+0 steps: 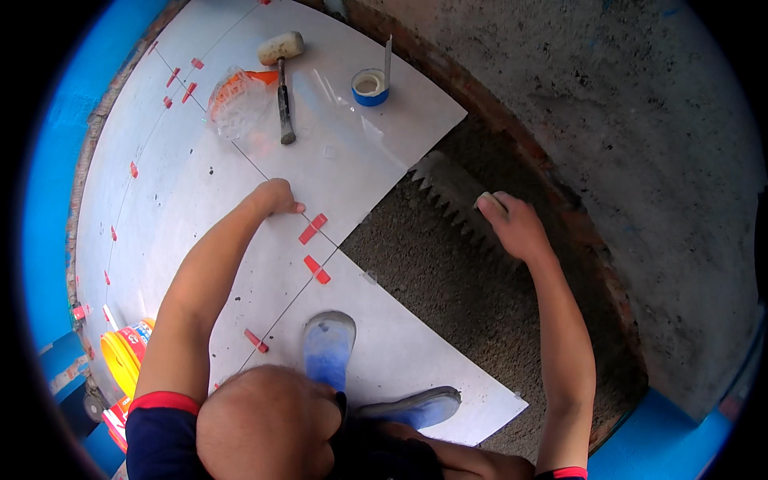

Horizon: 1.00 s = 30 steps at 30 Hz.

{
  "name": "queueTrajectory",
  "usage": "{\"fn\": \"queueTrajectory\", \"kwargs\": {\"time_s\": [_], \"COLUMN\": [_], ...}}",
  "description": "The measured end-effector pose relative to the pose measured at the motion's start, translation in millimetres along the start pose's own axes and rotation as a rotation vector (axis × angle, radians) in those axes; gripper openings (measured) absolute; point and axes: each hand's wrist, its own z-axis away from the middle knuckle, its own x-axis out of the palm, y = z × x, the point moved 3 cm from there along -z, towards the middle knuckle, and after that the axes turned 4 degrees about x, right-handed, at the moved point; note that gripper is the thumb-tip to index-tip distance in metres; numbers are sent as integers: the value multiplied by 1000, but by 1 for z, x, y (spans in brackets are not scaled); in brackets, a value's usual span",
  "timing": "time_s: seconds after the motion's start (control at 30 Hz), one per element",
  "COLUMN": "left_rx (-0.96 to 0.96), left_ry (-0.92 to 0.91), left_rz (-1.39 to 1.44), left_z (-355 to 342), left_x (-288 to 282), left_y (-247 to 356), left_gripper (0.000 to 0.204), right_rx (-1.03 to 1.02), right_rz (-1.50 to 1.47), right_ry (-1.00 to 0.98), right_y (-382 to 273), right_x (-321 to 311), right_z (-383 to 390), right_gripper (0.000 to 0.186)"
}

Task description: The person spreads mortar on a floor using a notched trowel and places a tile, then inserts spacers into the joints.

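Note:
My right hand (516, 226) is wrapped round the handle of a notched trowel (452, 184). The trowel's toothed edge lies over the dark, grainy mortar bed (424, 260), facing left. My left hand (277, 197) is closed, its knuckles resting on a large white tile (320, 172), with the thumb by the joint. Just right of that hand, a red levelling wedge (314, 229) sits at the joint. A second red wedge (318, 270) is at the joint below it.
A white-headed mallet (282, 50) and an orange and clear plastic bag (236, 100) lie on the far tiles. A blue tape roll (370, 88) stands right of them. A rough wall (656, 160) rises along the right. A yellow bucket (120, 356) is at left. Blue shoes (328, 352) stand on the near tile.

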Motion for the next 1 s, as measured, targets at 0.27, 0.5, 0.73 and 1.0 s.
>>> {"fn": "queueTrajectory", "kwargs": {"time_s": [0.27,0.5,0.73,1.0], "left_rx": [-5,-32,-18,18], "left_ry": [-22,-42,-28,10], "left_rz": [21,12,28,53], "left_z": [-1,-8,-16,-5], "left_x": [-1,3,6,3], "left_y": [0,-3,-9,-6], "left_gripper": [66,68,70,66], "right_rx": [34,46,48,135], "right_rz": [14,74,150,-23], "right_ry": [-66,-110,-144,-374], "right_y": [-15,-31,-43,5], "right_x": [3,19,27,18], "right_z": [4,23,44,73], "right_gripper": [64,56,49,61]}}
